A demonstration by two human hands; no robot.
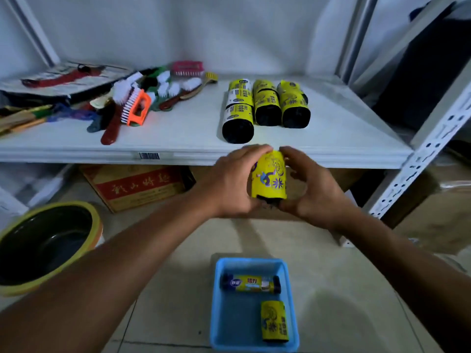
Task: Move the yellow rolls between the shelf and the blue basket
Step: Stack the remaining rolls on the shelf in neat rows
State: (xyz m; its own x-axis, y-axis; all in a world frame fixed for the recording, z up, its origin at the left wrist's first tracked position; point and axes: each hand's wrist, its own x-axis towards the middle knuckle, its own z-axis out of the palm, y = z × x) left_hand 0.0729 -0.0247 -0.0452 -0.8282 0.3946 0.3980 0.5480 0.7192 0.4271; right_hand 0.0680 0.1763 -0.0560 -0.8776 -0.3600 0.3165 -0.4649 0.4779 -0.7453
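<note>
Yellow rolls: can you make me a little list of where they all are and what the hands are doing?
held roll: gripped between the left hand and the right hand, just in front of the shelf edge
shelf rolls: three rows lying side by side
in basket: long roll and short roll, lying apart in the blue basket on the floor
also on shelf: brushes, to the left of the rolls

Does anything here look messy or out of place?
The brushes lie in a jumbled heap on the left of the shelf, while the yellow rolls sit in neat rows. In the blue basket, two rolls lie crosswise to each other. Nothing looks spilled.
</note>
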